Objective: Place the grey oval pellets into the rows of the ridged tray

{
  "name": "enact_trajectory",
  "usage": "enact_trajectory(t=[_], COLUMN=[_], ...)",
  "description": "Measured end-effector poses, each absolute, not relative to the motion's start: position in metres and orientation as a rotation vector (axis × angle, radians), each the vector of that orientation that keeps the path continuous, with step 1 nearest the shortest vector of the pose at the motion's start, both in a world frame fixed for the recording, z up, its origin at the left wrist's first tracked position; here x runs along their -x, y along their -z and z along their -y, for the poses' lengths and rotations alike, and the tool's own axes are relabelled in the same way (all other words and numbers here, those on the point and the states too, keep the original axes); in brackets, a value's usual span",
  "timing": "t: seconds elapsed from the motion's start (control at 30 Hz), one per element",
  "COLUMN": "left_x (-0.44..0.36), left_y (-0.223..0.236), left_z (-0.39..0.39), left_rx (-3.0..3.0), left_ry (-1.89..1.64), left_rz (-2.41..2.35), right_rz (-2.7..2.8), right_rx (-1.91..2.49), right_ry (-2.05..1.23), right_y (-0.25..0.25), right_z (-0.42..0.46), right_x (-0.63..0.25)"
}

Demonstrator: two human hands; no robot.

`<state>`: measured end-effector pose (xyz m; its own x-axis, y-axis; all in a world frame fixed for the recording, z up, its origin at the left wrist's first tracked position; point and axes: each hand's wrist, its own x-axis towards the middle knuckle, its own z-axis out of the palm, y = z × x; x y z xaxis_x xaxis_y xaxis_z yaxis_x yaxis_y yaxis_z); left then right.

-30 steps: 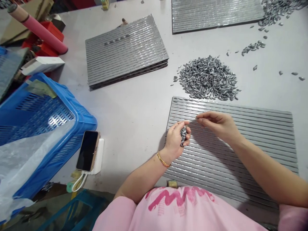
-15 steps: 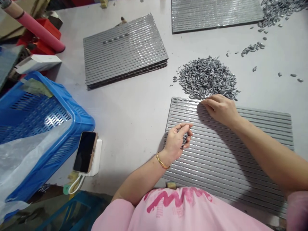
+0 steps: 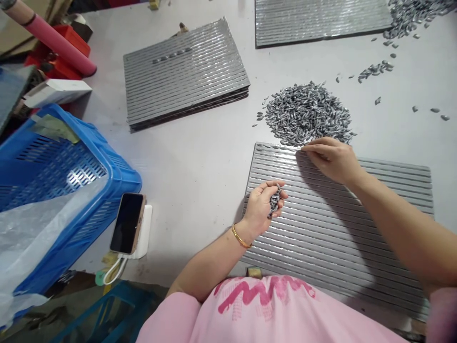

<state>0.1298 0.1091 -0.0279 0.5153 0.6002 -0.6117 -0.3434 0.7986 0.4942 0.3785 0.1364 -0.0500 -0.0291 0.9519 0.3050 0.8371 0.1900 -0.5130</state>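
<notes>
My left hand (image 3: 262, 206) is cupped round several small grey spindle-shaped pieces (image 3: 274, 201), its thumb resting beside them. It hovers over the left part of a grey ribbed board (image 3: 303, 228). At the board's far edge my right hand (image 3: 333, 159) is closed, thumb and fingertips pinched together at the top groove. Whatever lies between those fingertips is too small to make out. A few pieces lie in that groove, to the left of the fingertips. Just beyond the right hand is a big heap of the same grey pieces (image 3: 309, 114).
A stack of ribbed boards (image 3: 185, 76) lies at the far left, with several pieces on top. Another ribbed board (image 3: 321, 21) and more loose pieces (image 3: 410, 19) are at the back. On the left stand a blue basket (image 3: 121, 166) and a phone (image 3: 127, 223) on a white block.
My left thumb has drawn back, so more of the pieces in that palm show. My right hand has shifted slightly to the right along the board's top groove.
</notes>
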Motion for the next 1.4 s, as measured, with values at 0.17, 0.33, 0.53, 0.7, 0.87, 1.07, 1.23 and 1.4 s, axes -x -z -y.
enact_trajectory(t=[0.17, 0.33, 0.53, 0.7, 0.87, 1.07, 1.23, 1.4], left_x=[-0.130, -0.131, -0.131, -0.131, -0.132, -0.131, -0.130, -0.131], left_y=[0.028, 0.029, 0.031, 0.032, 0.033, 0.033, 0.035, 0.037], left_z=[-0.109, -0.109, -0.109, -0.109, -0.109, -0.110, -0.110, -0.111], left_rx=[-0.349, -0.354, -0.352, -0.342, -0.352, -0.364, -0.401, -0.417], left_ry=[-0.575, -0.579, -0.582, -0.582, -0.589, -0.612, -0.618, -0.640], left_rz=[-0.851, -0.850, -0.844, -0.838, -0.839, -0.822, -0.797, -0.777], right_rz=[1.690, 1.793, 1.860, 1.882, 1.893, 1.792, 1.677, 1.206], right_rx=[1.695, 1.818, 1.906, 1.928, 1.935, 1.821, 1.495, 1.473], right_ry=[-0.318, -0.101, -0.091, -0.137, -0.160, -0.260, -0.810, -1.125], right_y=[0.040, 0.056, 0.071, 0.064, 0.062, 0.048, 0.030, 0.034], right_z=[-0.113, -0.121, -0.144, -0.143, -0.145, -0.130, -0.090, -0.078], right_x=[-0.363, -0.367, -0.378, -0.375, -0.375, -0.364, -0.322, -0.291])
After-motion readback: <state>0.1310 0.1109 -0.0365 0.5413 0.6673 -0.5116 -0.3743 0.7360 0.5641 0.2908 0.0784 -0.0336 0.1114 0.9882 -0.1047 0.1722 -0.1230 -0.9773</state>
